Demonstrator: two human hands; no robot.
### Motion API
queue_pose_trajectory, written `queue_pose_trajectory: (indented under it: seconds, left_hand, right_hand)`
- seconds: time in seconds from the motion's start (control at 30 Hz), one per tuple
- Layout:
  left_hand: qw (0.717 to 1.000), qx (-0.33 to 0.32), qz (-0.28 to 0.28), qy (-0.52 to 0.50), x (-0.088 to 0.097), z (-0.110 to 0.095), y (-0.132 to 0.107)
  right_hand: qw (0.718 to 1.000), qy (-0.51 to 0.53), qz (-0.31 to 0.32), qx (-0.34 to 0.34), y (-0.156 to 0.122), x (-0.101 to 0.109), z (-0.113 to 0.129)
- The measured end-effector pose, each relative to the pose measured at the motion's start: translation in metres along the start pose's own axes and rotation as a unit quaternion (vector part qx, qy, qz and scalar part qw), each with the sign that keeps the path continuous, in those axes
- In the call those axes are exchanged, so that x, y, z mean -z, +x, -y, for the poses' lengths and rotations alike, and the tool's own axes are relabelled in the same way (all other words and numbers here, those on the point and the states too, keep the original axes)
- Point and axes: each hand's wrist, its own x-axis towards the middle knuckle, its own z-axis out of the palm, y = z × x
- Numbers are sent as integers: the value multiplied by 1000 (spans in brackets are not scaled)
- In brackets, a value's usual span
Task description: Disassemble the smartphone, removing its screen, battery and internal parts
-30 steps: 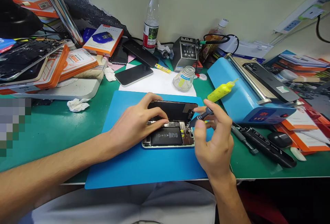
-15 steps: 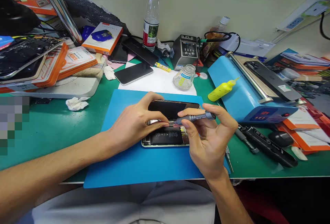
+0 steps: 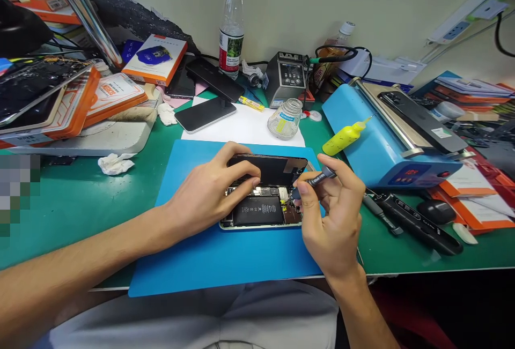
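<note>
An opened phone (image 3: 261, 212) lies on a blue mat (image 3: 217, 258), its battery and boards showing. Its black screen (image 3: 273, 169) is tilted up along the far edge. My left hand (image 3: 209, 191) rests on the phone with fingers curled over the screen's lower edge, holding it. My right hand (image 3: 333, 215) pinches a small grey screwdriver (image 3: 314, 180), its tip down on the right part of the phone's insides.
A blue machine (image 3: 382, 145) with a phone on it stands to the right, a yellow squeeze bottle (image 3: 344, 139) beside it. A glass jar (image 3: 285, 119), soldering station (image 3: 289, 78), water bottle (image 3: 231, 22), orange boxes (image 3: 108, 94), tissues (image 3: 115, 164) and black tools (image 3: 414, 223) crowd the green table.
My right hand swung the screwdriver from lying level near the phone's middle back to pointing down at the right part of the insides. My left hand stayed on the screen.
</note>
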Motion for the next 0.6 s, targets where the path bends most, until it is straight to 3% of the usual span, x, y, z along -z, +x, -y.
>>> queue_pose_trajectory:
  seconds: [0.6]
  left_hand:
    - [1000,-1,-14,7,-3,1,1]
  right_hand:
    - [1000,-4,3,3,-1,-1,-1]
